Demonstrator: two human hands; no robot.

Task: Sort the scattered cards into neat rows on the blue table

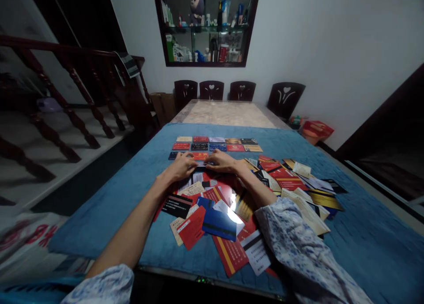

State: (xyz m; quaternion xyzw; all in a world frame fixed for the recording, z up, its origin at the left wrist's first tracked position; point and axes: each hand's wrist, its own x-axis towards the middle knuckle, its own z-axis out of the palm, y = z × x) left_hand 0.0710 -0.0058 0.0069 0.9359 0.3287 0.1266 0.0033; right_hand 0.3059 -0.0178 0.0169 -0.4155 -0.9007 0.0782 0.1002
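Note:
My left hand (183, 166) and my right hand (219, 161) meet around a thin pale card (201, 164), with fingers pinched at its two ends. Just beyond them lies a red card (200, 155), with a dark card (173, 155) to its left, partly behind my left hand. Farther back, two rows of cards lie side by side, among them a red card (235, 148) and a black card (199, 147). Under and around my forearms spreads a loose pile of overlapping cards, including a blue card (219, 223) and a red card (192, 227).
More loose cards, one of them gold (326, 200), lie to the right on the blue cloth (132, 189). Beyond the cloth, the bare marble tabletop (225, 113) reaches toward dark chairs (211, 90). A railing stands left, and a red box (318, 128) sits on the right.

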